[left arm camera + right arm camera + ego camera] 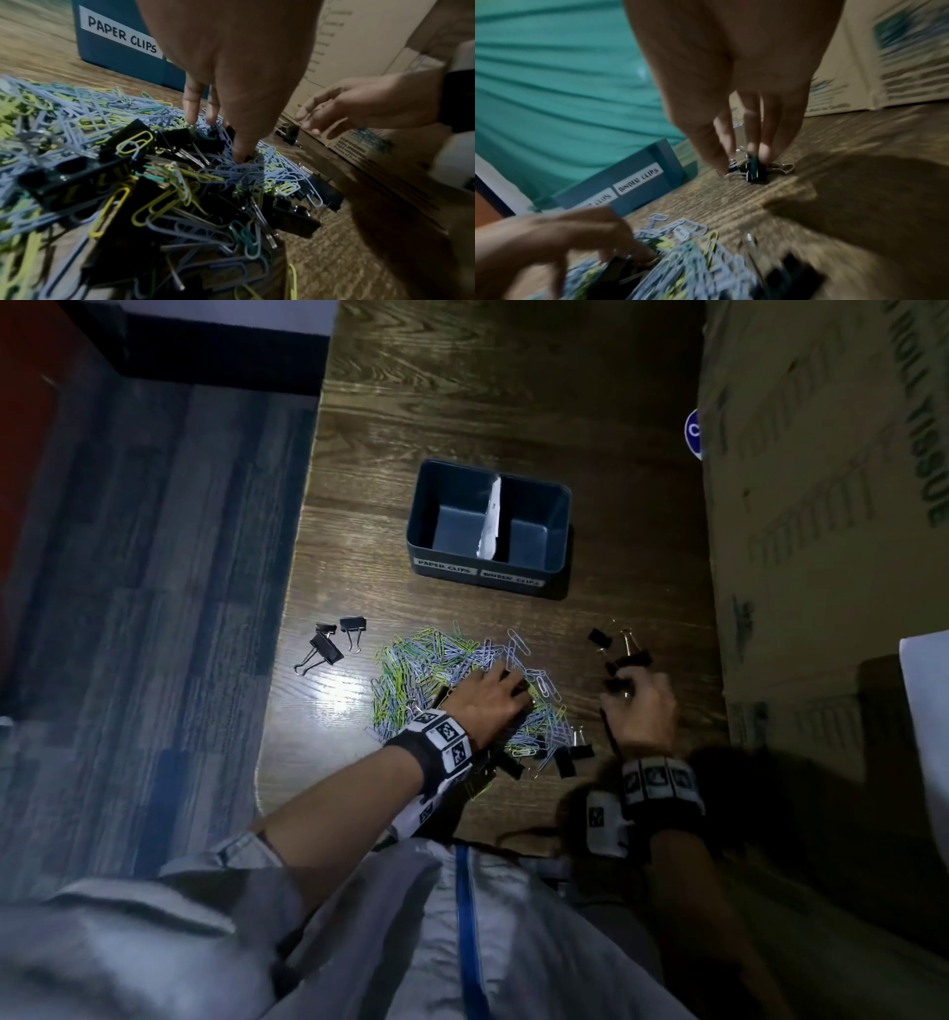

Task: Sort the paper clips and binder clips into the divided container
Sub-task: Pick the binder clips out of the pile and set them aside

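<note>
A heap of blue, yellow and green paper clips (436,660) mixed with black binder clips (74,178) lies on the wooden table. Behind it stands the blue-grey divided container (426,541), labelled PAPER CLIPS on the left and BINDER CLIPS on the right; both halves look empty. My left hand (506,688) reaches down into the heap, thumb and fingers closing around a black binder clip (177,136). To the right, my right hand (741,162) pinches a black binder clip (754,171) that sits on the table among a few others (601,639).
Three black binder clips (334,642) lie apart at the left, near the table's edge (285,634). More binder clips (572,755) sit at the heap's near side. A tall cardboard box (821,505) walls off the right side. The floor lies to the left.
</note>
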Motion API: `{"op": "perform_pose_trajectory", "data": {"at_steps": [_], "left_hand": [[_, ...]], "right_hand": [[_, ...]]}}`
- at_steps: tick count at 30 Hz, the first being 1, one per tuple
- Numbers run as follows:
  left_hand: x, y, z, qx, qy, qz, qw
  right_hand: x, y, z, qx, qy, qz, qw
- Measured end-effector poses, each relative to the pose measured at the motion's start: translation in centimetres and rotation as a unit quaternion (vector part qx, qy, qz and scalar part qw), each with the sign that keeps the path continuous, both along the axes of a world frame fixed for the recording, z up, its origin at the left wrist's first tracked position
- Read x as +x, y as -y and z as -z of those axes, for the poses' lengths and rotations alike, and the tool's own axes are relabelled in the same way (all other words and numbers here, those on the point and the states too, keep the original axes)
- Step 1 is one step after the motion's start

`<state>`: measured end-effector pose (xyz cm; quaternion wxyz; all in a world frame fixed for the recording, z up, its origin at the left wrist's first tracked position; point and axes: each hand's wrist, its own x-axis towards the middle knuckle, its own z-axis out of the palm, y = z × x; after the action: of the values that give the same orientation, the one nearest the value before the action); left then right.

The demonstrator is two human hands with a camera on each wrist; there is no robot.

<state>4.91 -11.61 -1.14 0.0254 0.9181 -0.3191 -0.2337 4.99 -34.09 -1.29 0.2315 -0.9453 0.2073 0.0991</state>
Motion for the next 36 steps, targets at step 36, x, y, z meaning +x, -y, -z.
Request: {"op": "perform_pose_trajectory", "data": {"at_steps": [36], "left_hand": [[1.2, -14.6, 0.3, -0.131, 0.065, -0.230, 0.962]], "right_hand": [[1.8, 1.6, 1.1, 0.160, 0.026, 0.151, 0.975]]}}
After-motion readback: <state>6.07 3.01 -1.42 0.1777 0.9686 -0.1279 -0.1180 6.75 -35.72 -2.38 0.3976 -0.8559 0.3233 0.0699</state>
